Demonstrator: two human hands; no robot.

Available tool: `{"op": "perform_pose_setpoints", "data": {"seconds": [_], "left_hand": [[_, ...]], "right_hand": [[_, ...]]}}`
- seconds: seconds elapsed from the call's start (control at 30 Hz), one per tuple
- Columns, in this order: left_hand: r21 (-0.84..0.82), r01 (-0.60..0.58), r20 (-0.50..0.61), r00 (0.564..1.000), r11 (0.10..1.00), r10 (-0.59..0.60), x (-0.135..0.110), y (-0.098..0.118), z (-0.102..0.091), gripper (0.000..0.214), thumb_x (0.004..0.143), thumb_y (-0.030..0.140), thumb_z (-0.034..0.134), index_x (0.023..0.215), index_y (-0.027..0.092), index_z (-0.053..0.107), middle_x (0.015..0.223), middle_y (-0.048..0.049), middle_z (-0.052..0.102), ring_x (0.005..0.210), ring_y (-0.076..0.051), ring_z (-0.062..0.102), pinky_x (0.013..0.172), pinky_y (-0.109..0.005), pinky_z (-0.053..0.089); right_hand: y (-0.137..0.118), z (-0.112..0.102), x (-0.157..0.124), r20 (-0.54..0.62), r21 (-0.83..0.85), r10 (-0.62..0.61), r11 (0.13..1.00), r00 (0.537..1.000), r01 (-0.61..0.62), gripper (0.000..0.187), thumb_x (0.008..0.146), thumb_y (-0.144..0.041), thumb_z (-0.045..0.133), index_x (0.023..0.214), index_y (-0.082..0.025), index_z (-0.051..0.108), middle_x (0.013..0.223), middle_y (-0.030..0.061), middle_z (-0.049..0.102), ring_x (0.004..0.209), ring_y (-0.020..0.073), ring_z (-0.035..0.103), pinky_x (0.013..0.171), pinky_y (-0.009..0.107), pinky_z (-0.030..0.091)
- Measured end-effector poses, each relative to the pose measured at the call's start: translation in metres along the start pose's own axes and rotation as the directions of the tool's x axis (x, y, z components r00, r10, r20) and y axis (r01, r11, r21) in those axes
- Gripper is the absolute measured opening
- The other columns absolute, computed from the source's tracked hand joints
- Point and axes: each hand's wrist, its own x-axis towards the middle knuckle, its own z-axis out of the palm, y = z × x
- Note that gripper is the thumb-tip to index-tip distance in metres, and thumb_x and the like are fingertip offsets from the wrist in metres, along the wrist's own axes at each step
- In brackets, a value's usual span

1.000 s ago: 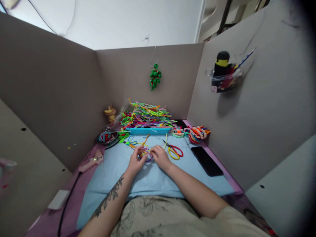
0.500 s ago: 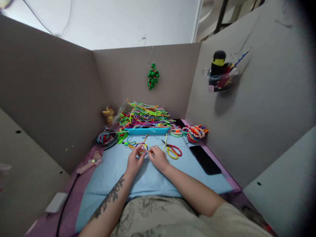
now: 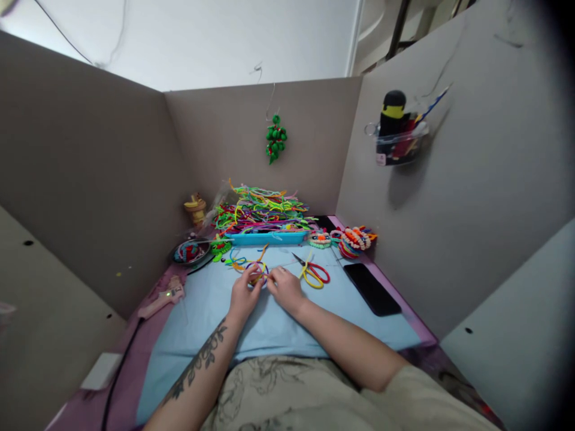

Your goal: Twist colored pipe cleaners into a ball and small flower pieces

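Observation:
My left hand point(image 3: 245, 290) is closed around a small loop of colourful cords point(image 3: 263, 267), with purple, yellow and pink strands showing. Close against it, my right hand point(image 3: 284, 288) pinches at the loop's right side; its fingertips press together and hide what they grip. Loose blue and orange cord ends point(image 3: 238, 260) spread on the blue cloth just beyond my left fingers. A pair of scissors point(image 3: 314, 274) with red and yellow handles lies to the right of my right hand, a pale yellow cord across it.
Behind my hands a blue tray point(image 3: 269, 239) carries a heap of cords point(image 3: 265, 209). A black phone point(image 3: 372, 290) lies at right, near knotted cord pieces point(image 3: 354, 241). At left are a pink glue gun point(image 3: 162, 299) and a dark bowl point(image 3: 192, 251). Grey panels enclose three sides.
My right hand has shifted slightly left, nearer to my left hand and the cord loop. The whole view has moved a little; other things look unmoved.

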Motion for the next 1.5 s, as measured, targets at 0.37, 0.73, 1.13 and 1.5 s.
{"op": "perform_pose_setpoints", "data": {"seconds": [0.37,0.73,1.13,1.5], "left_hand": [[0.013,-0.038,0.044,0.998,0.999,0.037,0.0,-0.0014,0.0008,0.038,0.077,0.025,0.052,0.114,0.021,0.046,0.106,-0.0075,0.062,0.094,-0.018,0.061,0.077,-0.032,0.05],[-0.006,-0.066,0.069,0.995,0.998,0.066,-0.0004,0.002,0.0009,0.042,0.076,0.022,0.052,0.117,0.021,0.043,0.115,-0.0085,0.057,0.097,-0.018,0.059,0.083,-0.033,0.048],[0.062,-0.116,0.098,0.989,0.991,0.109,-0.0014,-0.0012,0.0022,0.042,0.076,0.02,0.051,0.117,0.021,0.043,0.109,-0.008,0.059,0.093,-0.017,0.06,0.083,-0.034,0.048],[0.047,-0.107,0.093,0.99,0.993,0.103,-0.0029,0.0055,-0.0001,0.043,0.078,0.024,0.051,0.12,0.02,0.041,0.102,-0.0084,0.062,0.09,-0.018,0.061,0.082,-0.035,0.047]], "right_hand": [[0.0005,-0.0014,-0.0021,0.023,0.048,-0.068,0.997,0.997,0.067,0.016,0.083,-0.019,0.045,0.088,-0.02,0.061,0.084,0.0051,0.061,0.082,0.016,0.054,0.075,0.026,0.04],[0.0016,-0.0012,-0.0016,0.016,0.048,-0.048,0.998,0.999,0.048,0.013,0.083,-0.019,0.045,0.084,-0.019,0.058,0.082,0.0036,0.06,0.08,0.0149,0.053,0.073,0.024,0.039],[0.0036,0.0037,-0.0006,-0.022,0.243,0.028,0.97,0.999,-0.022,0.023,0.081,-0.02,0.046,0.102,-0.016,0.054,0.093,0.0058,0.062,0.083,0.0148,0.056,0.077,0.026,0.043],[0.0066,0.0051,-0.0002,0.029,0.357,0.007,0.934,1.0,-0.017,0.032,0.075,-0.013,0.046,0.104,-0.019,0.058,0.096,0.0042,0.063,0.087,0.0148,0.057,0.079,0.027,0.044]]}}
